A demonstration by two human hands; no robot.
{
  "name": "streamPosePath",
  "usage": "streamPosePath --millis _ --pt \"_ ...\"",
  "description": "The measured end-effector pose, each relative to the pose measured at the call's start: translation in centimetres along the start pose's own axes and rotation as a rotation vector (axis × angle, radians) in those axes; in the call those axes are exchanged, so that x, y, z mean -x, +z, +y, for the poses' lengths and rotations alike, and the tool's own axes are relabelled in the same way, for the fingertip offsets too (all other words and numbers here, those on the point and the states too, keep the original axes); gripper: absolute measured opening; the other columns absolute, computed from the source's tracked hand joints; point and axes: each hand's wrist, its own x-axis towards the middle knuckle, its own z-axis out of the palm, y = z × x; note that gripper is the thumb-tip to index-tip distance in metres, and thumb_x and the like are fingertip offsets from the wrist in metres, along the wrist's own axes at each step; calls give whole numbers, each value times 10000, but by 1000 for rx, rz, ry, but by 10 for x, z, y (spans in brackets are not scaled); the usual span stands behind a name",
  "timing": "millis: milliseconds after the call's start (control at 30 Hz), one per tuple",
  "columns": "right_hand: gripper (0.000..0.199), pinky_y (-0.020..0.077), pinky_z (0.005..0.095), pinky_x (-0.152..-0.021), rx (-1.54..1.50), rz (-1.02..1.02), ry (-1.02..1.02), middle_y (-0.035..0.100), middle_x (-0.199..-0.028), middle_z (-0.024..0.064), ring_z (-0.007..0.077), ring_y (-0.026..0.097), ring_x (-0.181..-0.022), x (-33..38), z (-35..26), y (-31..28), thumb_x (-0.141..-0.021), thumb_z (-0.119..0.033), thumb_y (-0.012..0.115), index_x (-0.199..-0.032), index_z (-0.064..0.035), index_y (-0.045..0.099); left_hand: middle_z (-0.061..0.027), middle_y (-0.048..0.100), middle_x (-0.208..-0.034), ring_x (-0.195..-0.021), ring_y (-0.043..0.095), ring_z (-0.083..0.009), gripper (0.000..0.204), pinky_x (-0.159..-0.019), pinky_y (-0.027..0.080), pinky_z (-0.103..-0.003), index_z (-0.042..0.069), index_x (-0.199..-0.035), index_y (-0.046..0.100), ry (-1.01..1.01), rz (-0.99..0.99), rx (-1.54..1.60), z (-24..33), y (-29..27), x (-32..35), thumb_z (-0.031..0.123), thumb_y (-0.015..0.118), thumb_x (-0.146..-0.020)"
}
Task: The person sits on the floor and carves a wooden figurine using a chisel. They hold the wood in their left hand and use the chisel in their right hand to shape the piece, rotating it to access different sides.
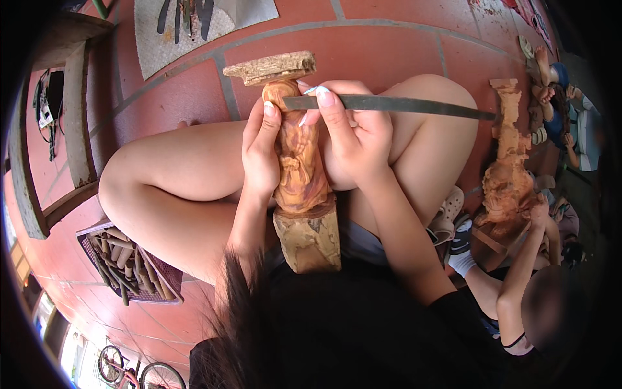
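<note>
A carved wooden figure [301,175] stands upright between my bent legs, with a round smooth head and folds cut into its body. Rough, uncarved wood remains at its top [275,67] and at its thick base [308,240]. My left hand [261,152] grips the figure's left side, the thumb up beside the head. In my right hand [359,133] is a long, flat dark file [421,107], held between thumb and fingers. The file's left end lies against the figure's head, and its other end reaches far to the right. Some right fingertips are partly hidden behind the file.
At my left, a purple basket [172,288] holds several tool handles. A wooden stool frame [81,123] stands beyond it. Dark tools [188,19] lie on a pale mat [152,55] ahead. On the right, another person's hand [536,211] touches a large reddish carving [508,185].
</note>
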Motion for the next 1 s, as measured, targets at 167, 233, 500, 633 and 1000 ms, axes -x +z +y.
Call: streamPosePath --millis 167,233,500,633,1000 --pt "94 515 229 -559 4 130 81 659 -831 91 109 646 -634 -4 -2 -2 -968 -36 573 -989 51 599 -123 589 -1238 -1129 554 -181 460 -1005 412 -309 -26 -1319 493 -5 50 -33 -1 0 2 337 390 -1055" --pt "107 502 217 -566 -11 57 20 655 -806 71 90 625 -626 -2 1 1 -979 -54 562 -992 46 598 -121 592 -1228 -1125 553 -179 461 -1000 414 -309 -26 -1313 496 14 24 -25 -2 -2 1 341 393 -1054" --pt "97 509 218 -583 -16 51 19 655 -807 69 79 624 -639 -2 2 3 -973 -42 569 -987 49 598 -118 598 -1208 -1104 557 -173 458 -979 428 -311 -27 -1304 500 23 19 -33 -6 -5 -4 343 402 -1052" --pt "93 511 212 -610 27 12 15 656 -809 66 73 621 -651 -3 1 2 -971 -32 567 -1000 50 598 -118 598 -1204 -1097 559 -173 455 -975 431 -312 -28 -1302 499 17 21 -31 -5 -3 -3 340 405 -1051" --pt "105 515 217 -588 16 99 43 656 -774 59 85 635 -639 4 5 0 -968 -48 578 -1017 38 615 -99 611 -1168 -1051 568 -144 434 -938 445 -285 -24 -1273 525 14 21 -19 -6 -2 -4 337 450 -1043"
